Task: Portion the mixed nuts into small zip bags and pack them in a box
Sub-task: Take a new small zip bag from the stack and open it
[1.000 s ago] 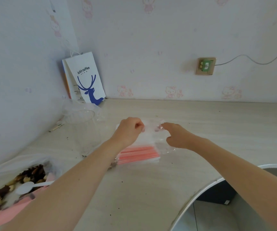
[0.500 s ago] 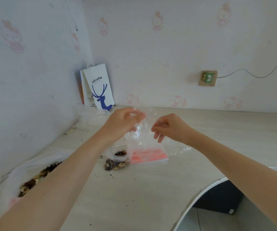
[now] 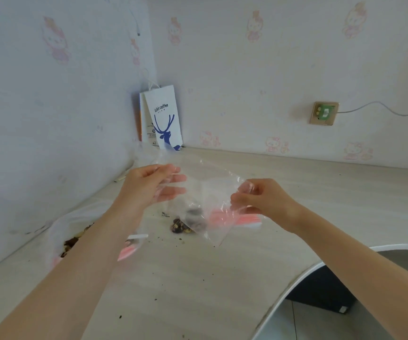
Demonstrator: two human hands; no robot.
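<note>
**Fresh zip bag up off the stack, mouth being spread**

Head view. Lifted within the last second: one clear zip bag (image 3: 205,190), taken from the stack of empty bags (image 3: 244,220) and now held in the air above the tabletop (image 3: 198,278) rather than lying flat on it. Pinched at its left edge by thumb and forefinger of the left hand (image 3: 153,190), and at its right edge by the curled fingers of the right hand (image 3: 261,200). Drawn wider apart than half a second ago, so probably working the mouth open. Empty so far.

Below, seen through the film: one small filled bag (image 3: 185,224) of nuts on the tabletop, just beside the stack. Far left, partly hidden behind the forearm: the big bag of mixed nuts (image 3: 71,239). No box plainly in sight.

Judged stage: one portion done, second bag nearly ready for filling. Next, likely over to the nut supply, with the mouth kept wide to avoid more spilled crumbs.
</note>
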